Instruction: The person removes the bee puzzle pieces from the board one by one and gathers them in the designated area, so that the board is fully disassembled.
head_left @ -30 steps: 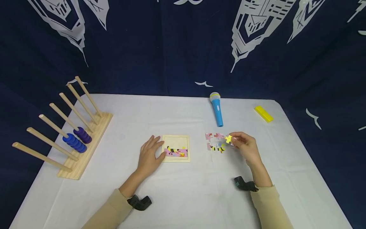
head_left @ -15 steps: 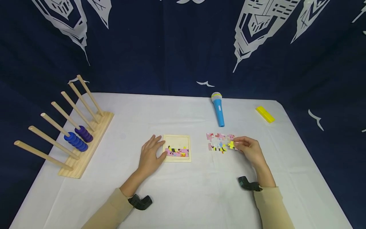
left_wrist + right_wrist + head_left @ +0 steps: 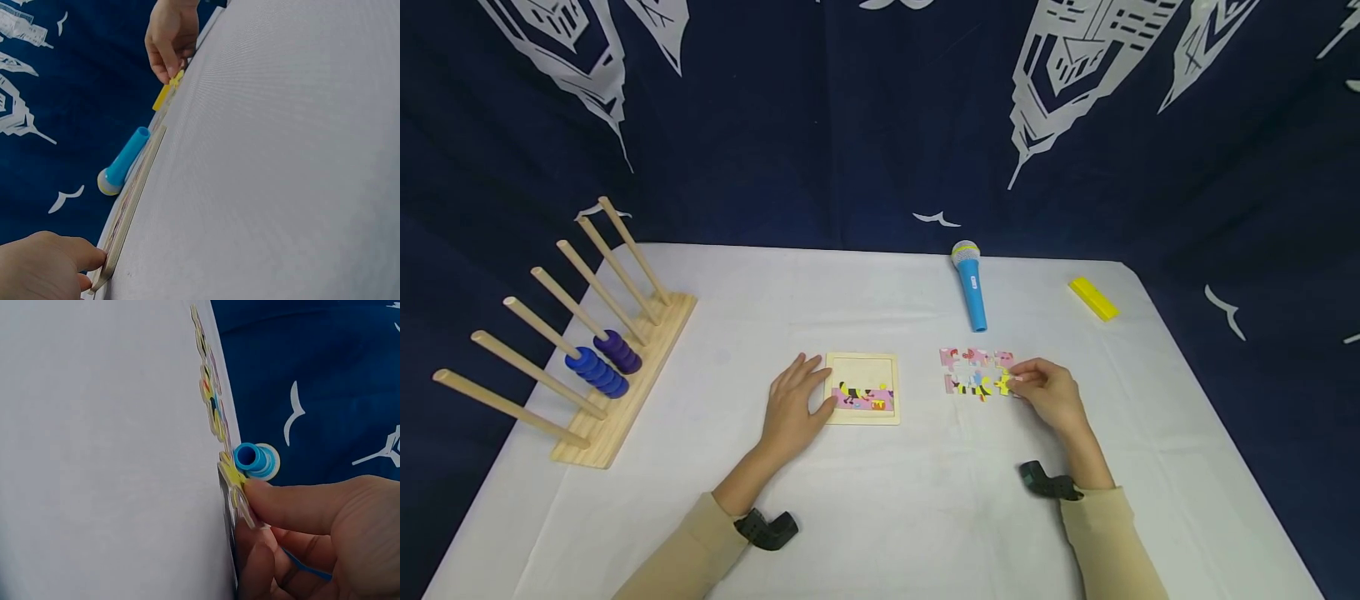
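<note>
Yellow piece [image 3: 1003,382] pinched in our right grip [image 3: 1051,395], we see the frame [image 3: 868,420] to its left, touching our loose left hand [image 3: 792,410].

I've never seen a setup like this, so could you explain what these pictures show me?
There is no machine here, just a person's bare left hand and bare right hand. The wide picture comes from a camera on the head; the two tilted ones come from the small black cameras on the wrists. On the white cloth are a wooden frame partly filled with puzzle pieces, loose pieces beside it, a blue microphone, a yellow block and a wooden peg rack with blue and purple rings. The right hand pinches a yellow piece with its fingers; the left hand rests on the frame's edge.
</note>
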`<state>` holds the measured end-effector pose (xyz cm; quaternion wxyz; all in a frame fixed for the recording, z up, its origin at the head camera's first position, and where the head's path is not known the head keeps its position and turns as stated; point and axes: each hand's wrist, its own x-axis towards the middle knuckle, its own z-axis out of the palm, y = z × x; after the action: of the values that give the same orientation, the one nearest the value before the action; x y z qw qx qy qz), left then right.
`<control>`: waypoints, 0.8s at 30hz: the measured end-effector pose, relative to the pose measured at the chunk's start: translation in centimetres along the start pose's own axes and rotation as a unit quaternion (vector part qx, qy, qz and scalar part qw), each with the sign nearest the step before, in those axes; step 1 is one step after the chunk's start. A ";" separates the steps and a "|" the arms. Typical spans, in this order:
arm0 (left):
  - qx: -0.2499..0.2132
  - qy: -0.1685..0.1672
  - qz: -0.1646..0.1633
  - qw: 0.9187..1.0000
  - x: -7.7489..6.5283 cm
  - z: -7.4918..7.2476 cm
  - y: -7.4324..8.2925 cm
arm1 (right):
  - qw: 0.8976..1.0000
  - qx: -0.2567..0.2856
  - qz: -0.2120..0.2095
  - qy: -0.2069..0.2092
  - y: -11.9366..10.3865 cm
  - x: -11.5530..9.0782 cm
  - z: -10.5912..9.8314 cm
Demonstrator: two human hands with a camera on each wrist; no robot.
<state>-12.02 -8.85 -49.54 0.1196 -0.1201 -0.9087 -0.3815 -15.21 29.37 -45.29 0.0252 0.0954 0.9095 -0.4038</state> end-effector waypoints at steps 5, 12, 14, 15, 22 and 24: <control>0.001 -0.003 -0.001 1.000 0.0 0.0 0.0 | 0.999 -0.024 -0.012 0.024 -0.1 0.0 0.3; 0.000 -0.004 0.000 1.000 0.1 -0.1 0.0 | 0.995 -0.070 -0.031 0.069 -0.1 -0.1 1.0; 0.000 -0.002 0.001 1.000 0.1 -0.2 0.0 | 0.994 -0.074 -0.032 0.071 0.0 0.0 1.0; 0.000 -0.001 0.001 1.000 0.1 -0.1 0.0 | 0.994 -0.073 -0.031 0.070 0.0 0.0 1.0; 0.005 0.009 0.009 1.000 0.0 0.0 0.0 | 0.997 -0.058 -0.004 0.057 0.1 0.0 0.8; 0.006 0.011 0.011 1.000 0.0 0.0 0.0 | 0.997 -0.051 -0.001 0.059 0.1 0.0 0.7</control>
<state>-12.02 -8.85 -49.57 0.1348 -0.1250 -0.9080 -0.3764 -15.21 28.91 -45.80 -0.0237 0.1171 0.9289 -0.3506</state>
